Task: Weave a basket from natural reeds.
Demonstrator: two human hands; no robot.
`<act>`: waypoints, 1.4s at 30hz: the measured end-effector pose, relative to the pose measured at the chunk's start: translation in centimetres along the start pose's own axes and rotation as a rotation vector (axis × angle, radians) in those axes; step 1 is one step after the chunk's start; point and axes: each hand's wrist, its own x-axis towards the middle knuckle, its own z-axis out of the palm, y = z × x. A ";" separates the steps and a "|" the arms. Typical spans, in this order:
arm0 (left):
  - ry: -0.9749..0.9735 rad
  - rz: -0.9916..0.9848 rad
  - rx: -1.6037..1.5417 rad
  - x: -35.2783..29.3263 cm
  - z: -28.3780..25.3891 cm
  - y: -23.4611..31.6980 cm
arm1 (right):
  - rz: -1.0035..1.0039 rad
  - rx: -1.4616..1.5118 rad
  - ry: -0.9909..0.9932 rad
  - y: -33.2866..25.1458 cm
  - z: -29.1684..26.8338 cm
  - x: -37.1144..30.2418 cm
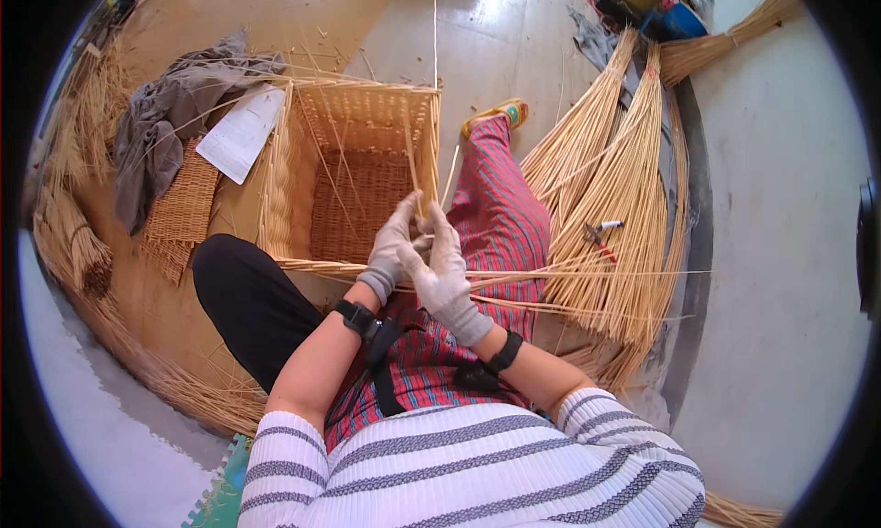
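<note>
Fingers of the gloved left hand (393, 251) and the gloved right hand (444, 278) are being bent toward one another at the near right corner of an open, rectangular wicker basket (277, 184); whether they are being closed on a pale wicker rod (410, 156) rising just above them cannot be told, as the fingertips are being partly hidden. Before the body, a little to the left, the basket is being shown with its opening toward the camera and its darker woven base visible inside. Long loose rods (514, 276) are being stretched rightward from beside the hands, across a leg in red patterned cloth (500, 193). Beyond that leg, fanned bundles of rods (629, 193) are being spread on the floor, with red-handled pliers (601, 242) and a white marker pen (610, 224) being borne on top. To the left of the basket, a white sheet of paper (243, 133), a crumpled grey cloth (156, 152) and brown woven panels (186, 200) are being seen close together, the panels being partly covered by the paper and cloth.
</note>
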 end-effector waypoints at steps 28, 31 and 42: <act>-0.015 -0.261 0.358 4.4 -6.9 4.1 | 0.109 -0.307 -0.724 0.2 -2.9 -0.8; -0.024 -0.270 0.353 4.5 -6.2 3.7 | 0.121 -0.295 -0.715 0.5 -2.6 -1.1; -0.281 -0.109 0.723 10.5 -3.2 6.6 | -0.375 -0.773 -0.183 5.7 -7.5 10.0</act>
